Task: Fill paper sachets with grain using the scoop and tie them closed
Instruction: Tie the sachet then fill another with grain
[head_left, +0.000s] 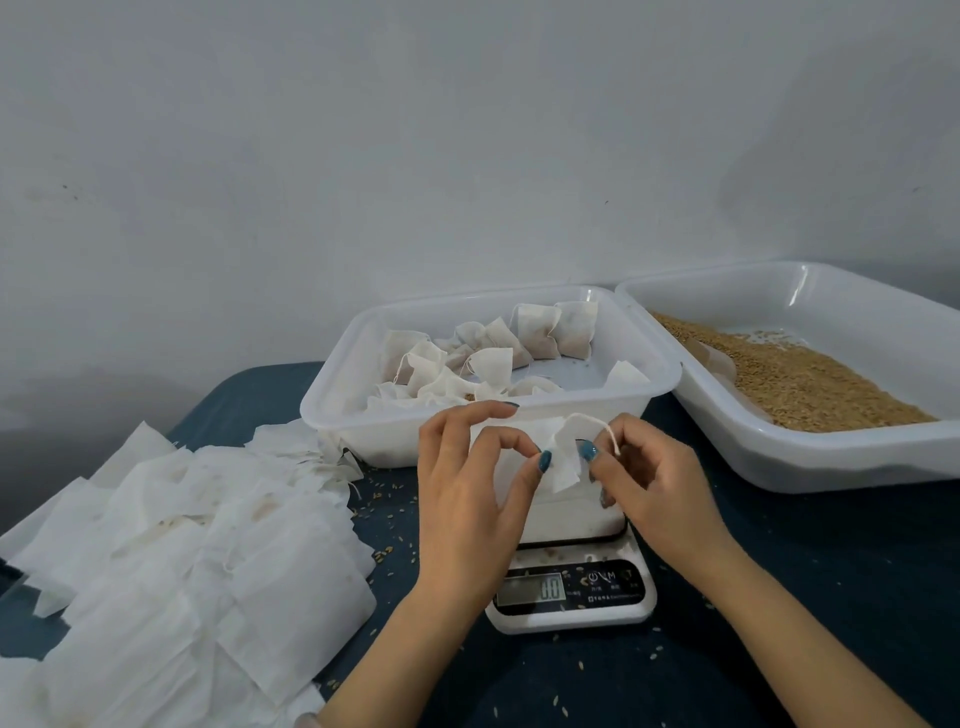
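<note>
Sachet (563, 462) pinched; tied sachets (540, 332) in ctr tub (395, 441), grain (810, 384) in rt tub (841, 460).

Two hands (462, 499), two tubs (395, 441), one scale (571, 597), one sachet (563, 465) between fingers (525, 483).

Both forearms uncovered, entering the frame from 6 and 5 o'clock. Left hand (467, 499): slender fingers, long nails. Glossy teal-blue polished thumbnail (544, 460); index nail (511, 405) reads darker teal. Right hand (660, 488): same teal-blue polish on its thumbnail (587, 450). A lower fingernail (605, 500) is also painted, dull in shadow.
</note>
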